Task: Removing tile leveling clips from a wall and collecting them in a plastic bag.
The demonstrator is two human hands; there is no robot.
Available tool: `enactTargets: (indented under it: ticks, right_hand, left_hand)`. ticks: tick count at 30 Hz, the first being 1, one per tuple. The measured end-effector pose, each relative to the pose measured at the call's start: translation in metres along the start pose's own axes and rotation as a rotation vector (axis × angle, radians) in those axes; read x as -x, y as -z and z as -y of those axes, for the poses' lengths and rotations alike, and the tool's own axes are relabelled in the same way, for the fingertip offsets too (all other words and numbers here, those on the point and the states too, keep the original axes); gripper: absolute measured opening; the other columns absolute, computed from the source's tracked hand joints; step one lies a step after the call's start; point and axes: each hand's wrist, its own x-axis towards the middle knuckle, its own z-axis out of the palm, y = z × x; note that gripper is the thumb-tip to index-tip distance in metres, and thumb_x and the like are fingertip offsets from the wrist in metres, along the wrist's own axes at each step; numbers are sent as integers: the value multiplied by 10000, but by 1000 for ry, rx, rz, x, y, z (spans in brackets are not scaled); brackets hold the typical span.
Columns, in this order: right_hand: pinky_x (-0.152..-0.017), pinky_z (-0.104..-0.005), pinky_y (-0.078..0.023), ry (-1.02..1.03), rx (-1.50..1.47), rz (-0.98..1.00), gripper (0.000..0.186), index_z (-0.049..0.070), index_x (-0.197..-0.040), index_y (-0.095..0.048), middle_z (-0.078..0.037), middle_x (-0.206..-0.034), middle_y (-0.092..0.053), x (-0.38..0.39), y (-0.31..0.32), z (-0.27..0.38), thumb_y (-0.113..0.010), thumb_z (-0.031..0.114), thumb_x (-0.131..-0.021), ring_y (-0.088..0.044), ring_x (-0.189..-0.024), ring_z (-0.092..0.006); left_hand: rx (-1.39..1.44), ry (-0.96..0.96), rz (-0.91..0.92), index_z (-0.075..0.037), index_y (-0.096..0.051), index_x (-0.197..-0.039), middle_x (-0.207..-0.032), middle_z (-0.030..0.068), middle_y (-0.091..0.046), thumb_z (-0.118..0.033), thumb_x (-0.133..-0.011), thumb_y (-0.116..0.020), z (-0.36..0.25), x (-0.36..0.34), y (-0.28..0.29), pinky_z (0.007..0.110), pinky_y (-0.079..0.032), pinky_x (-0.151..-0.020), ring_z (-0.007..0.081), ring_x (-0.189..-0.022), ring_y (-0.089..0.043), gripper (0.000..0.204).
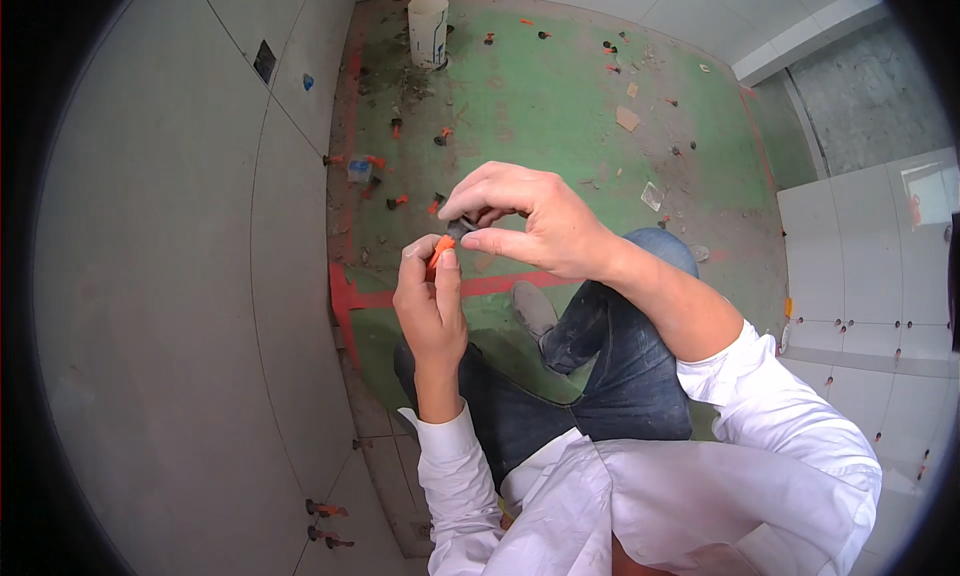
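Observation:
Between my hands is a tile leveling clip, an orange stem [441, 246] with a black cap [461, 227] at its upper end. My left hand [432, 301] pinches the orange stem between thumb and fingers. Just above and to the right, my right hand [525, 216] has its thumb and fingertips closed around the black cap. The two parts meet or nearly touch; the fingers partly hide the joint. More clips of the same kind, such as one near the wall [397, 202], lie scattered on the green floor.
To my left rises a grey tiled wall [180, 276] with orange-and-black clips [325, 509] in its lower joints. A stained white bucket [428, 31] stands at the far wall. A small clear-blue box [360, 170] and tile scraps [627, 119] lie on the green floor [540, 86].

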Motion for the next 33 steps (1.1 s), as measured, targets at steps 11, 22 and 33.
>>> enactTargets:
  ticks: [11, 22, 33]
  right_hand:
    - [-911, -375, -649, 65, 81, 104, 352, 36, -1291, -775, -106, -1211, -742, -1, 3, -5, -785, 33, -939, -762, -1035, -239]
    - [-863, -324, -640, -9, 21, 156, 328, 37, -1255, -774, -89, -1139, -732, -2, 9, -4, -853, 90, -941, -738, -963, -181]
    - [-880, -356, -621, 75, 17, 197, 317, 26, -1228, -774, -94, -1145, -740, -4, 5, -1, -852, 51, -922, -730, -988, -216]
  left_hand:
    - [-55, 48, 95, 26, -667, -1239, -1030, 73, -663, -194, -1142, -645, -6, 4, 9, 288, -502, -777, 130, -870, -598, 242]
    - [-27, 69, 157, 32, -652, -1233, -1036, 95, -680, -227, -1159, -622, -5, 5, 10, 312, -516, -792, 158, -878, -625, 271]
    - [3, 57, 161, 17, -642, -1192, -993, 71, -648, -198, -1143, -625, -1, 10, 18, 311, -502, -787, 143, -855, -585, 221]
